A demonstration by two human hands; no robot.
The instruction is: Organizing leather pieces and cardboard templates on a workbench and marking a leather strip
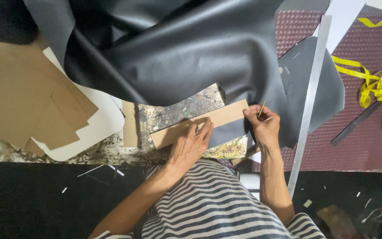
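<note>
— Any boxes or trays holding things?
— None that I can make out.
— And the long tan cardboard strip (199, 124)?
— Flat, lying aslant on the spattered worktable (173, 113) beside the black leather sheet (177, 48). Left hand (191, 144) presses it, fingers spread; right hand (264, 126) pinches its end and a thin yellow stick (261, 108).

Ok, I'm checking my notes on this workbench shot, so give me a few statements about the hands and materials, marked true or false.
1. The left hand presses flat on a tan cardboard strip. True.
2. The right hand holds scissors. False: it holds a thin yellowish stick-like tool.
3. The black leather sheet lies folded beyond the strip. True.
4. The metal ruler lies under the left hand. False: it lies right of the right hand.
5. The measuring tape is red. False: yellow.
</note>
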